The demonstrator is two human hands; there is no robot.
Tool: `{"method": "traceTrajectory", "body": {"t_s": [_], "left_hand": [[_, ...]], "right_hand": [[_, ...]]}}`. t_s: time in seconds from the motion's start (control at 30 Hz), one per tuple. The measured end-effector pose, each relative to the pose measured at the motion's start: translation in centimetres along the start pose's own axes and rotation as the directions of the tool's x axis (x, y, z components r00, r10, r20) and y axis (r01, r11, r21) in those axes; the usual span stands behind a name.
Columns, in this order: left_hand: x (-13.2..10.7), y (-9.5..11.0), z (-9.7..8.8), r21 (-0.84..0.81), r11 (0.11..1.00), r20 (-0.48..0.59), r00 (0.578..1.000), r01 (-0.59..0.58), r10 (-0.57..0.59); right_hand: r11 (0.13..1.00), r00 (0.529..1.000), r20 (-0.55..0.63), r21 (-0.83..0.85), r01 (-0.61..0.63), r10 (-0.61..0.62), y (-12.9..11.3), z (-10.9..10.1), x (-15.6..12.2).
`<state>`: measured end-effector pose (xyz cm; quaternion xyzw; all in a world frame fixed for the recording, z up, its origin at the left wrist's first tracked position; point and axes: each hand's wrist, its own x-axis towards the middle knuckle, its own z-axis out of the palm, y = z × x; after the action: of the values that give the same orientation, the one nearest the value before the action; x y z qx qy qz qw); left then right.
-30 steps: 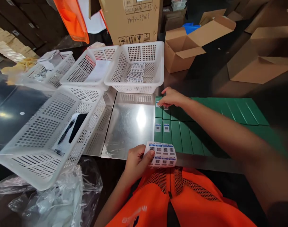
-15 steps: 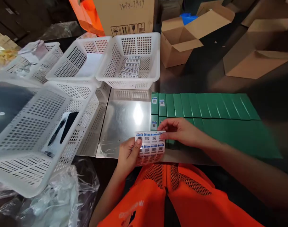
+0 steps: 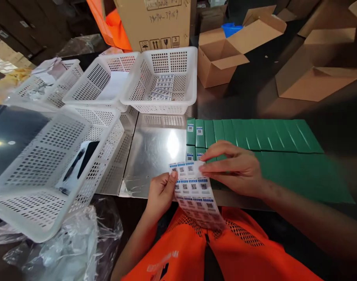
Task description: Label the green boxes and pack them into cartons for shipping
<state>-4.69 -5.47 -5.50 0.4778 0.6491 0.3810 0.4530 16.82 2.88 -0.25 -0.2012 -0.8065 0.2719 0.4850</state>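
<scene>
My left hand [image 3: 160,191] grips a sheet of blue-and-white QR stickers [image 3: 196,193] by its left edge, holding it just above the table's near edge. My right hand [image 3: 233,168] pinches the sheet's top right corner with thumb and fingers closed. Behind the hands, two rows of flat green boxes [image 3: 254,134] lie side by side on the table. The leftmost boxes carry stickers [image 3: 190,127], and the near-row stickers show just above my fingers.
A shiny metal plate [image 3: 157,152] lies left of the green boxes. Several white perforated baskets stand left and behind; one [image 3: 163,78] holds sticker sheets, another [image 3: 49,168] a pen. Open cardboard boxes [image 3: 225,54] sit behind. Crumpled plastic wrap [image 3: 64,246] is at the near left.
My right hand came back from the far row of green boxes to the sticker sheet and now pinches its top corner. The sheet has unrolled and hangs lower.
</scene>
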Motion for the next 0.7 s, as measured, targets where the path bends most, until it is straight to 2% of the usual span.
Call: {"method": "traceTrajectory", "body": {"t_s": [0.07,0.13,0.2,0.3,0.4,0.47,0.53,0.6,0.63,0.7], "left_hand": [[-0.2,-0.2,0.0,-0.028,0.999,-0.006,1.0,0.025,-0.025],[-0.3,-0.6,-0.1,-0.053,0.998,-0.001,0.999,0.035,-0.035],[-0.4,-1.1,-0.2,-0.07,0.997,0.003,1.0,0.03,-0.03],[-0.3,-1.8,-0.5,-0.048,0.999,-0.014,1.0,0.008,-0.009],[-0.3,-2.0,-1.0,0.006,1.0,-0.038,0.999,-0.022,0.023],[-0.7,-1.9,-1.9,0.069,0.994,-0.069,0.993,-0.088,0.093],[-1.8,-1.5,-3.5,0.162,0.971,-0.106,0.975,-0.175,0.193],[-3.7,-1.0,-6.0,0.232,0.95,-0.158,0.956,-0.206,0.246],[-4.7,-0.6,-7.6,0.243,0.951,-0.2,0.95,-0.19,0.24],[-5.9,0.3,-11.7,0.254,0.965,-0.385,0.91,-0.057,0.155]], "right_hand": [[0.986,0.986,-0.088,0.105,-0.131,0.141,0.0,-0.5,0.6],[0.943,0.924,-0.201,0.146,-0.299,0.324,0.4,-1.3,1.1],[0.864,0.822,-0.267,0.142,-0.484,0.504,1.4,-2.1,1.5],[0.706,0.659,-0.285,0.103,-0.701,0.696,3.0,-2.8,2.1],[0.572,0.523,-0.292,0.114,-0.812,0.801,4.2,-3.0,2.7],[0.514,0.456,-0.306,0.144,-0.846,0.836,4.6,-2.9,2.9],[0.486,0.421,-0.322,0.154,-0.86,0.848,4.7,-2.7,3.2],[0.461,0.396,-0.326,0.154,-0.874,0.858,4.7,-2.6,3.4],[0.456,0.389,-0.326,0.161,-0.875,0.862,4.7,-2.6,3.4],[0.48,0.404,-0.327,0.197,-0.855,0.854,4.9,-2.7,3.6]]}}
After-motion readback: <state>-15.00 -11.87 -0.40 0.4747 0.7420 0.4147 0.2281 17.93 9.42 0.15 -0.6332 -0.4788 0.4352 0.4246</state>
